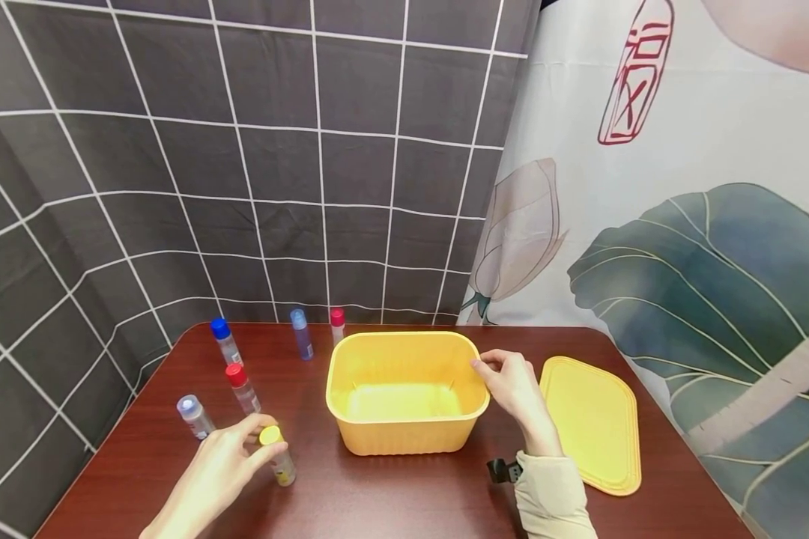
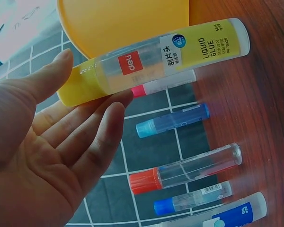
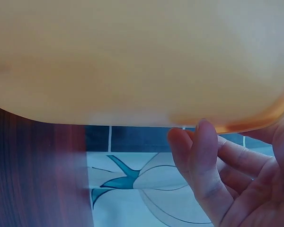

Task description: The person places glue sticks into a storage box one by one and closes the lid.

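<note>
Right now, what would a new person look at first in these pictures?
Probably the big yellow tub in the middle of the table, held by the right hand. A flat yellow lid lies to its right. On the left, the fingers of the left hand pinch a yellow-capped glue bottle, near a red-capped bottle.

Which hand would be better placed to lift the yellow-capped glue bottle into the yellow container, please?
Probably the left hand: it holds the glue bottle by its yellow cap, while the right hand grips the yellow container at its right end.
</note>
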`<state>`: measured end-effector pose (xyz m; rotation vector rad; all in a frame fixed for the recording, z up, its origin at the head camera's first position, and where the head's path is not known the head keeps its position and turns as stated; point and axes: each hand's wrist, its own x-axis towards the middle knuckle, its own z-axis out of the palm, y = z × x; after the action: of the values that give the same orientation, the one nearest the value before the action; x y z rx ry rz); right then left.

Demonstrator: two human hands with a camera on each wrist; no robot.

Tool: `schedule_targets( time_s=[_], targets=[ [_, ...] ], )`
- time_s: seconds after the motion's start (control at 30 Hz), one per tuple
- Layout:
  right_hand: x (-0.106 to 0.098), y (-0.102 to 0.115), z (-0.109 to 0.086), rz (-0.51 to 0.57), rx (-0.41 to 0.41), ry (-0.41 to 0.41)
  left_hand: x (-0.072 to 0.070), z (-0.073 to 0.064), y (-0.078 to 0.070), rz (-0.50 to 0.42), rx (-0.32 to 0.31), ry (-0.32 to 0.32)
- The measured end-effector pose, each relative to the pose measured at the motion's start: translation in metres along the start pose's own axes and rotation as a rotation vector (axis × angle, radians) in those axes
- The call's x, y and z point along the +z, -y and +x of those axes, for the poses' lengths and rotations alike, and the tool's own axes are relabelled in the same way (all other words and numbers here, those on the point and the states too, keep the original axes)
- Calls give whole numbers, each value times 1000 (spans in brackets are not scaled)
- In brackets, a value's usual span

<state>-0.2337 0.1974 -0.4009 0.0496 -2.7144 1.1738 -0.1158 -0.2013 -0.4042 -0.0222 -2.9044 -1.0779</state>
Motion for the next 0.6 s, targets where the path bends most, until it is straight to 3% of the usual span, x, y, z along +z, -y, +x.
schedule_targets(
  time_s=[0.33, 0.6],
  targets=[
    [0, 1, 0, 2, 6, -1, 1, 3, -1, 15, -1, 12],
    [0, 0, -1, 0, 4, -3, 0, 5, -9, 1, -4, 25]
  ],
)
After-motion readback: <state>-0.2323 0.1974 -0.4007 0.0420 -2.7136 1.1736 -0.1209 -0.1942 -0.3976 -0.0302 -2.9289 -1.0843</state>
